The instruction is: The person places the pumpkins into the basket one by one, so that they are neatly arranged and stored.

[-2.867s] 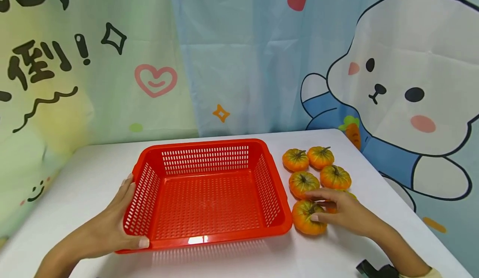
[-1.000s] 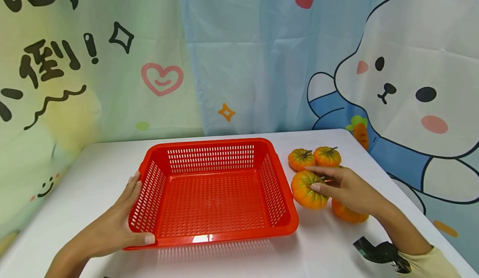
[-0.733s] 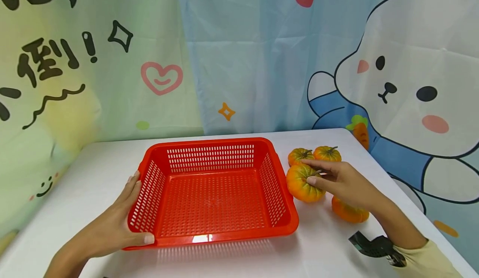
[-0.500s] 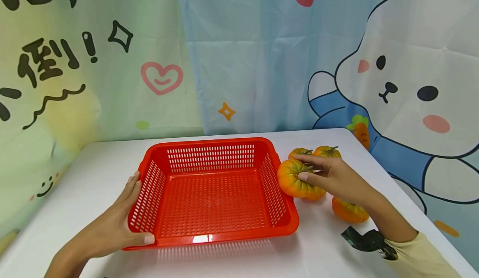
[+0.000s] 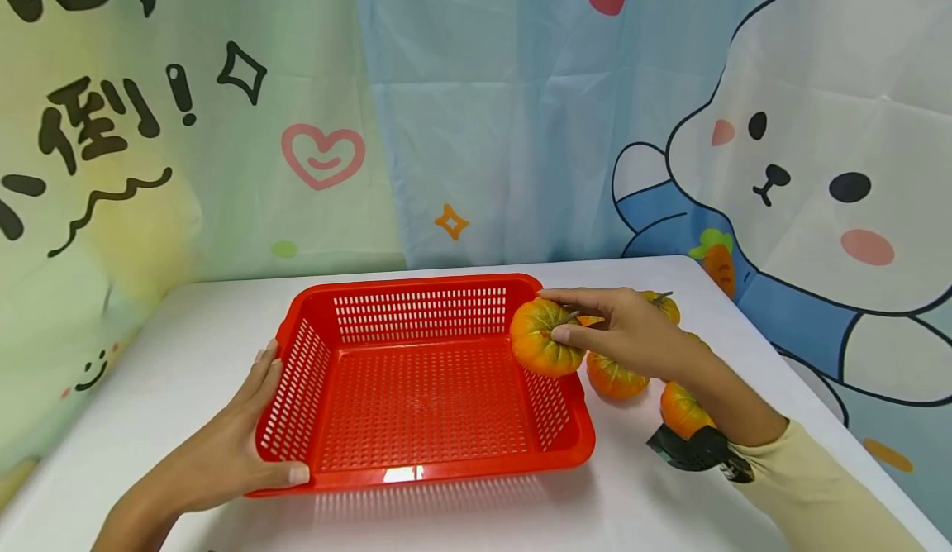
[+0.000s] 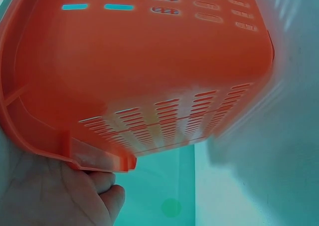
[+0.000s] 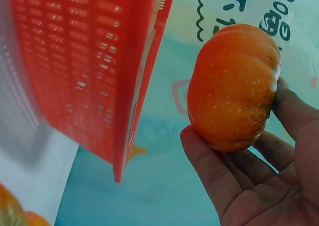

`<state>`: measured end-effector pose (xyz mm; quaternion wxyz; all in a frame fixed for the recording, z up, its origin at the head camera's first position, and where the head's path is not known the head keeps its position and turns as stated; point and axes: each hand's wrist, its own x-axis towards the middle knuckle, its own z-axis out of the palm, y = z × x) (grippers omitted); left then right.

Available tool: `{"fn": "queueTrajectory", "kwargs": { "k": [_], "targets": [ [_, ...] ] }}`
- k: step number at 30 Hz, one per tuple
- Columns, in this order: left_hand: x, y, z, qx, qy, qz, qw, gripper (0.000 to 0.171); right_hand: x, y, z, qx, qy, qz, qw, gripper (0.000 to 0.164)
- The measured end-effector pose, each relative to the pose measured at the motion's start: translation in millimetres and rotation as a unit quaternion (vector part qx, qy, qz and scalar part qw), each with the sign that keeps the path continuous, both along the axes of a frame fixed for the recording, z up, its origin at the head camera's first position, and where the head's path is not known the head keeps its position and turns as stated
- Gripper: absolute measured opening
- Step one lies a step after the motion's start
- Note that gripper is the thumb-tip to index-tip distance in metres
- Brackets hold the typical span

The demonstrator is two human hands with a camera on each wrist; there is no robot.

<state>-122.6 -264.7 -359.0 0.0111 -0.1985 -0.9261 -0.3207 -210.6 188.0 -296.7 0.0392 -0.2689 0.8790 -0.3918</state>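
Note:
A red plastic basket (image 5: 446,471) with slotted walls sits on the white table. At its left side my left hand (image 5: 211,457) holds the near corner, thumb on the front rim and fingers along the left rim. In the left wrist view, the palm (image 6: 55,196) lies against the rim of the basket (image 6: 114,61). My right hand (image 5: 632,329) pinches a small orange pumpkin (image 5: 541,345) between thumb and fingers, raised over the basket's right rim. The right wrist view shows the pumpkin (image 7: 232,86) from below, above the level of the rim.
Several more pumpkins stand on the table right of the basket: one near the rim (image 5: 617,380), one under the right wrist (image 5: 683,411) and one at the back (image 5: 664,306). Others are partly hidden behind the right hand. A printed curtain (image 5: 476,122) hangs behind the table.
My right hand has lifted the nearest pumpkin from the group and carried it left and back, over the basket's right rim. The left hand has stayed at the basket.

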Motion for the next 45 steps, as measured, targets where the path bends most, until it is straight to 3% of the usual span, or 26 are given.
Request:
{"fn": "queueTrajectory", "kwargs": {
  "k": [6,24,37,45],
  "targets": [
    [-1.3,1,0.3,0.007,-0.003,-0.004,1.0,0.128,-6.7,-15,1.6,-0.02,-0.007,0.044,0.999,0.049],
    [-0.3,-1,-4.4,0.01,-0.012,0.002,0.9999,0.127,-30.6,-69,5.1,-0.068,-0.039,0.113,0.99,0.05],
    [1.8,-1,-3.9,0.005,-0.021,0.011,0.9997,0.124,-43.3,-103,3.2,-0.015,-0.039,0.176,0.983,0.051],
    [1.3,0,-1.0,-0.001,-0.022,0.015,0.9996,0.124,-48.5,-128,-2.6,0.013,-0.041,0.233,0.972,0.05]
  ]
}}
